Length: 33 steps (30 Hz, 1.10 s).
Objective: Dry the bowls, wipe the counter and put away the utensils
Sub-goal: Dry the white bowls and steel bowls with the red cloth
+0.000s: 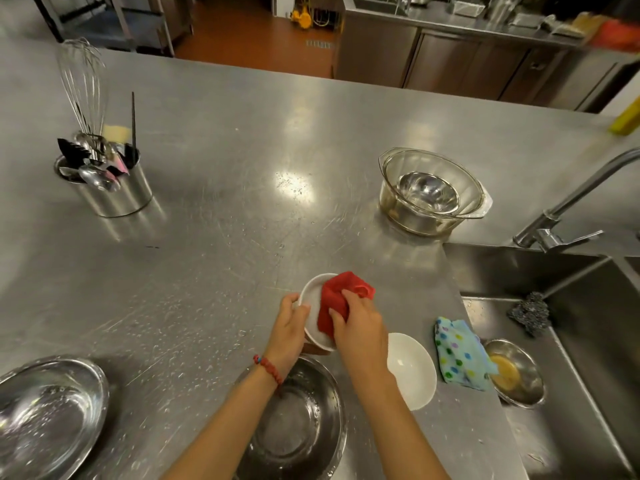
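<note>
Bowls crowd the near edge of the wet stainless-steel counter point(214, 188): a small round white ceramic bowl point(313, 306) is held up above a large round steel bowl point(294, 427), whose rim the left forearm crosses. A second white ceramic bowl point(412, 370) sits just right of the right wrist, partly hidden by that arm. Further right, a blue cloth with coloured dots point(459, 355) hangs over the sink's edge, touching a small steel bowl holding something yellow point(516, 374). Another wide steel bowl point(48, 414), beaded with water, lies at the near left corner.

The left hand point(289, 327) grips the small white bowl by its left rim, thumb over the edge. The right hand point(360, 327) is clenched on a crumpled red cloth point(341, 299), pressing it into the bowl's inside.

Well apart at the back right stands a clear glass dish with a steel bowl nested inside point(431, 192). At the far left a steel canister point(110, 185) holds a whisk point(81, 84), spoons and dark utensils upright. A steel faucet point(571, 202) arches over the sink point(588, 306), where a steel scouring pad point(530, 311) lies. Water droplets speckle the counter. Beyond it are an orange floor and steel cabinets.
</note>
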Tool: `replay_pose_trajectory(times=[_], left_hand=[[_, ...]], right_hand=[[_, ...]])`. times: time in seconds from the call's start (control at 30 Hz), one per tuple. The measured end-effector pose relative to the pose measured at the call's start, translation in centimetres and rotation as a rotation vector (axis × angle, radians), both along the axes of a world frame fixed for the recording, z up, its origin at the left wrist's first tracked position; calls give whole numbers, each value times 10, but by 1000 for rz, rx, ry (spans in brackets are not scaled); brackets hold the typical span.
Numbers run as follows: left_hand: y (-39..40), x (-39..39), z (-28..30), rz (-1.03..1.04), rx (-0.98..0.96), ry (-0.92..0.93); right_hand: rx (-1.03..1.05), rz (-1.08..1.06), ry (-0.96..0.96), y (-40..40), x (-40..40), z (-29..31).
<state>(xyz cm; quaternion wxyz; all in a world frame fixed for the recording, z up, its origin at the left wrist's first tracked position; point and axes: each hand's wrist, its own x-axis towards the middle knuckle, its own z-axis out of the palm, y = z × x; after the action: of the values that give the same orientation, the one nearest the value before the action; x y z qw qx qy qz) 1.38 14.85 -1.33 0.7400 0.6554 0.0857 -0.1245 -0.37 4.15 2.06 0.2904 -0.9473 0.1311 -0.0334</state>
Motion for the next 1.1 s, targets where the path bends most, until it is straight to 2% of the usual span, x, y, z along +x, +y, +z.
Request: replay_pose_trajectory(times=[0.07, 0.13, 0.23, 0.27, 0.33, 0.4, 0.43, 0.5, 0.6, 0.67, 0.73, 0.8, 0.83, 0.93, 1.03, 1.1], left_hand=[[-4, -3, 2, -22, 47, -62], [-5, -6, 2, -28, 100, -116], [-2, -14, 0, -18, 78, -149], [-1, -17, 1, -26, 75, -166], [-2, -20, 5, -32, 75, -195], [-4, -23, 9, -12, 65, -213], [-4, -24, 11, 8, 58, -220], [-5, -25, 13, 59, 55, -232], [-6, -28, 13, 96, 59, -233], [-8, -36, 7, 103, 48, -202], [-9, -45, 1, 71, 43, -173], [-9, -48, 0, 40, 47, -190], [-8, -48, 1, 36, 44, -202], [-8, -45, 6, 47, 18, -219], [-9, -42, 4, 75, 71, -231], [-8, -41, -1, 74, 148, -208]], right_hand=[[-134, 30, 164, 8, 1, -2], [-18, 76, 241, 6, 1, -1], [242, 285, 321, -9, 1, 3], [320, 301, 294, -9, -2, 3], [401, 181, 125, -4, -7, 4], [331, 44, -45, 6, -11, 4], [226, 26, -85, 11, -13, 4], [40, 46, -47, 16, -16, 6], [-24, 146, 130, 6, -15, 16], [-3, 344, 263, -7, -15, 21], [176, 414, 294, -13, -19, 21], [377, 260, 147, -7, -27, 17], [405, 148, 46, -1, -29, 13], [192, 8, -77, 13, -30, 6], [-9, 50, 62, 14, -30, 4], [55, 95, 146, 8, -29, 6]])
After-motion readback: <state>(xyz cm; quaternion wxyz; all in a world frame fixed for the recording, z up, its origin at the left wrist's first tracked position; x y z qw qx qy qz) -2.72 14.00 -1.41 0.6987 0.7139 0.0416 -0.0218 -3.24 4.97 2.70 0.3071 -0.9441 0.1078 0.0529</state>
